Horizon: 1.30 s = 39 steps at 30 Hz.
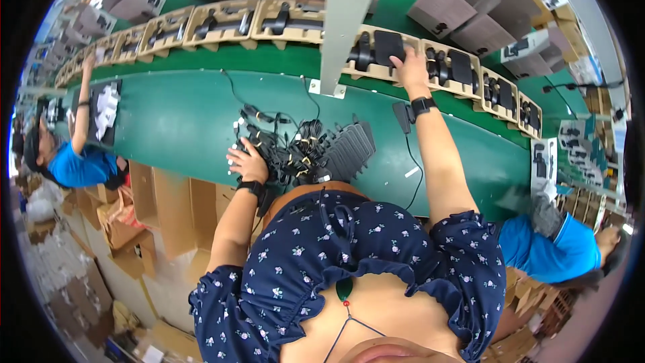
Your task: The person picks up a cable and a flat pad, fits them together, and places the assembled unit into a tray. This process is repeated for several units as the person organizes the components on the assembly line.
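My left hand (247, 161) rests on the green table with its fingers spread, at the left edge of a heap of bundled black cables (299, 144) with light ties. Beside the cables, several thin black panels (349, 148) lean in an overlapping row. My right hand (411, 68) reaches to a tan moulded tray (377, 75). Its thumb and fingers grip the near right corner of a flat black panel (388, 47) lying in that tray. A black device with a rounded part (363, 52) sits left of the panel.
A line of similar trays (215, 23) runs along the far side. A grey post (342, 27) rises between them and the table. A black plug-like block (403, 117) with a cable lies by my right wrist. People in blue (77, 161) work at either side; open boxes (457, 10) stand behind.
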Each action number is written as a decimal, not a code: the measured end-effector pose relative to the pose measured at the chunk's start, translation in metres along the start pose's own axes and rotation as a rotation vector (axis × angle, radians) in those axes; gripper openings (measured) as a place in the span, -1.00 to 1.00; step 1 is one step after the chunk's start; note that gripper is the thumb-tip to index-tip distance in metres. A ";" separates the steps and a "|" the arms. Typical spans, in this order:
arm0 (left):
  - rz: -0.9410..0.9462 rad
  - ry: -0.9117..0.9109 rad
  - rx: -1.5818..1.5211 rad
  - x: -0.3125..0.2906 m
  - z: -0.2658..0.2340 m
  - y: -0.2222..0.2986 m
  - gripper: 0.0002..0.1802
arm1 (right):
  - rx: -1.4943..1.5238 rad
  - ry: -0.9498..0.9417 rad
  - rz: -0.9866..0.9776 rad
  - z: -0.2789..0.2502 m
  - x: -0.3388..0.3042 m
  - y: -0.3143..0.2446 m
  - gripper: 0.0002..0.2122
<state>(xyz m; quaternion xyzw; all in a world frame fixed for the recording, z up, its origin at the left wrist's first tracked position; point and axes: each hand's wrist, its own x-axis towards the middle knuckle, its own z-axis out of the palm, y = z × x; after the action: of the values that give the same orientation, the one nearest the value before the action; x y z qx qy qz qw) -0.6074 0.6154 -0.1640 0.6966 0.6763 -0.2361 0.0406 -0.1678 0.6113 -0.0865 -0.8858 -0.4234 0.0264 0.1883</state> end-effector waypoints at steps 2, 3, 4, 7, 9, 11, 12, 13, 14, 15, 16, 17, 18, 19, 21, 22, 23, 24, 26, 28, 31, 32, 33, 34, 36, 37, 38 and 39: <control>0.016 -0.029 0.021 -0.003 -0.009 0.005 -0.23 | -0.066 0.196 0.045 0.003 -0.021 -0.004 -0.55; 0.002 -0.020 0.039 -0.001 -0.004 0.004 -0.22 | 0.030 0.208 0.056 0.003 -0.032 -0.011 -0.59; -0.005 -0.033 0.035 -0.001 -0.004 0.004 -0.21 | 0.120 0.219 0.072 0.002 -0.045 -0.017 -0.62; -0.012 -0.028 0.044 -0.002 -0.007 0.007 -0.21 | 0.257 0.223 -0.018 0.012 -0.087 -0.030 -0.85; -0.018 0.035 0.039 0.001 0.000 0.005 -0.15 | 0.319 0.123 -0.314 0.018 -0.118 -0.054 -0.93; -0.019 0.002 0.026 0.004 -0.002 0.007 -0.16 | 0.262 -0.110 -0.587 0.021 -0.136 -0.075 -0.89; -0.033 -0.015 0.032 0.005 -0.002 0.007 -0.16 | 0.205 -0.231 -0.682 0.028 -0.142 -0.085 -0.84; -0.037 -0.015 0.024 0.006 -0.003 0.007 -0.16 | 0.129 -0.312 -0.732 0.036 -0.147 -0.095 -0.79; -0.037 -0.014 0.008 0.006 -0.004 0.008 -0.16 | 0.175 -0.279 -0.804 0.046 -0.151 -0.101 -0.74; -0.039 -0.012 -0.008 0.006 -0.006 0.008 -0.15 | 0.162 -0.261 -0.871 0.055 -0.152 -0.107 -0.73; -0.045 -0.009 -0.016 0.005 -0.009 0.009 -0.15 | 0.150 -0.242 -0.941 0.062 -0.151 -0.112 -0.72; -0.035 -0.022 -0.029 0.005 -0.012 0.011 -0.14 | 0.147 -0.239 -0.951 0.067 -0.150 -0.113 -0.72; -0.024 -0.034 -0.043 0.005 -0.016 0.014 -0.13 | -0.005 -0.343 -0.944 0.072 -0.149 -0.115 -0.72; -0.030 -0.045 -0.035 0.005 -0.017 0.013 -0.13 | -0.154 -0.446 -0.942 0.072 -0.146 -0.124 -0.70; -0.037 -0.008 -0.056 0.003 -0.012 0.011 -0.16 | -0.289 -0.499 -0.949 0.067 -0.144 -0.135 -0.67; -0.035 0.003 -0.049 0.001 -0.012 0.012 -0.18 | -0.430 -0.550 -0.927 0.060 -0.142 -0.137 -0.62; -0.047 0.124 -0.034 0.002 -0.002 0.011 -0.23 | -0.449 -0.552 -0.904 0.060 -0.141 -0.139 -0.49; -0.044 0.201 -0.061 0.002 0.008 0.008 -0.26 | -0.483 -0.504 -0.935 0.058 -0.143 -0.137 -0.60; -0.033 0.197 -0.067 0.002 0.010 0.012 -0.27 | -0.510 -0.520 -0.856 0.059 -0.149 -0.136 -0.77; -0.048 0.172 -0.071 0.002 0.011 0.014 -0.27 | -0.498 -0.503 -0.965 0.049 -0.159 -0.133 -0.84; -0.060 0.205 -0.069 0.005 0.014 0.012 -0.29 | -0.397 -0.341 -1.055 0.053 -0.176 -0.127 -0.84; -0.065 0.187 -0.083 0.007 0.015 0.012 -0.30 | -0.358 -0.279 -1.092 0.061 -0.179 -0.121 -0.83; -0.083 0.155 -0.085 0.008 0.010 0.015 -0.34 | -0.392 -0.323 -1.042 0.067 -0.181 -0.118 -0.82; -0.104 0.124 -0.087 0.008 0.006 0.015 -0.37 | -0.422 -0.364 -0.993 0.073 -0.183 -0.118 -0.82; -0.106 0.112 -0.097 0.012 0.003 0.015 -0.37 | -0.500 -0.417 -0.952 0.074 -0.178 -0.124 -0.82; -0.107 0.103 -0.119 0.013 0.004 0.011 -0.37 | -0.524 -0.473 -0.964 0.070 -0.173 -0.129 -0.80; -0.099 0.098 -0.139 0.015 0.005 0.009 -0.36 | -0.549 -0.525 -0.966 0.067 -0.167 -0.129 -0.77; -0.097 0.089 -0.166 0.014 0.006 0.006 -0.35 | -0.525 -0.526 -0.960 0.064 -0.164 -0.130 -0.74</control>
<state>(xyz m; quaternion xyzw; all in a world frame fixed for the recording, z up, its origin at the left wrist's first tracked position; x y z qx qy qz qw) -0.6039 0.6261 -0.1764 0.6669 0.7278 -0.1496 0.0567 -0.3826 0.5811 -0.1183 -0.5763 -0.8004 0.0512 -0.1566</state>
